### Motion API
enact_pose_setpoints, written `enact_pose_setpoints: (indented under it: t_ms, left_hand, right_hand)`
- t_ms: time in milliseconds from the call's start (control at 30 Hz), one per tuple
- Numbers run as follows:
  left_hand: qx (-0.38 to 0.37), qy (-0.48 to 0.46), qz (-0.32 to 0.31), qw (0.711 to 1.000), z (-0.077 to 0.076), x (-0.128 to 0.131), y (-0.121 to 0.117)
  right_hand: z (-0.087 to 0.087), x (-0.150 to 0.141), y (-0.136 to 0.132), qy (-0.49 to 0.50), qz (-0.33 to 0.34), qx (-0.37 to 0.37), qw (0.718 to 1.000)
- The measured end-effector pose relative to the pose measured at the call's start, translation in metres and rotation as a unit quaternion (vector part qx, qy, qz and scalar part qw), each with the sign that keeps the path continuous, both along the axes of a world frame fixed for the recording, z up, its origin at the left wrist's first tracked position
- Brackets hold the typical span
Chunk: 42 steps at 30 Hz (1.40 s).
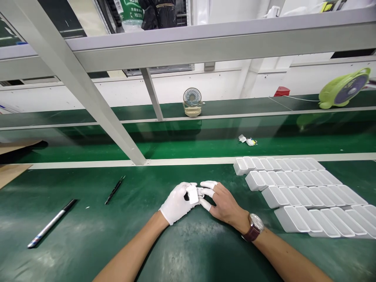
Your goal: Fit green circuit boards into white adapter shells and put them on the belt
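Observation:
My left hand (178, 203), in a white glove, is closed around a small white plastic piece (193, 194) with a flat, rounded-rectangular face. From the right, my right hand (225, 203) meets the same piece, its thumb and fingertips pinching that edge. White finger cots cover several of its fingertips, and a watch (254, 227) with a brown strap is on the wrist. Both hands are just above the green tabletop (188, 258). Fingers partly hide the piece, so I cannot tell its exact kind.
Several rows of white plastic boxes (293, 219) stand at right. Tweezers (115, 190) and a marker-like stick (52, 224) lie at left. A slanted metal post (117, 135) meets the table behind. Beyond are a small fan (192, 102), a green fan (343, 89) and small wrappers (248, 140).

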State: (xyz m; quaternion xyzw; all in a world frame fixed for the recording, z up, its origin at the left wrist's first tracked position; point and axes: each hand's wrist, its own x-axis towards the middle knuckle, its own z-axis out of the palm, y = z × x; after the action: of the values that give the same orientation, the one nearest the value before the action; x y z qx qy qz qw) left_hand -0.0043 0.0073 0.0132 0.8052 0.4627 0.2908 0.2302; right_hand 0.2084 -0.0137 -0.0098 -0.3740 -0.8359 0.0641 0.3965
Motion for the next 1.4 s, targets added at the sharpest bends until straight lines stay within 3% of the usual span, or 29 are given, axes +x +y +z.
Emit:
enact_pose_setpoints:
  t_ms: [200,833,1167,1400]
  left_hand:
    - [0.046,-0.030,-0.018,0.998,-0.0022,-0.0014,-0.0015]
    - [0.022,-0.014,-0.041,0.999,0.0039,-0.0009,-0.0015]
    - [0.018,-0.016,-0.014,1.000,-0.0024,-0.0014,-0.0012]
    - [0.005,-0.017,-0.012,1.000,0.0017,0.0000,-0.0010]
  right_hand:
    - [0.0041,0.0005,0.0011,0.017,0.023,-0.005,1.000]
    - [0.0065,0.0022,-0.0020,0.091,0.043,-0.102,0.990]
    - [-0.0010,0.0005,0.0005,0.015,0.024,0.002,1.000]
    - [-0.0007,0.0008,0.0008,0.052,-0.002,-0.006,0.999]
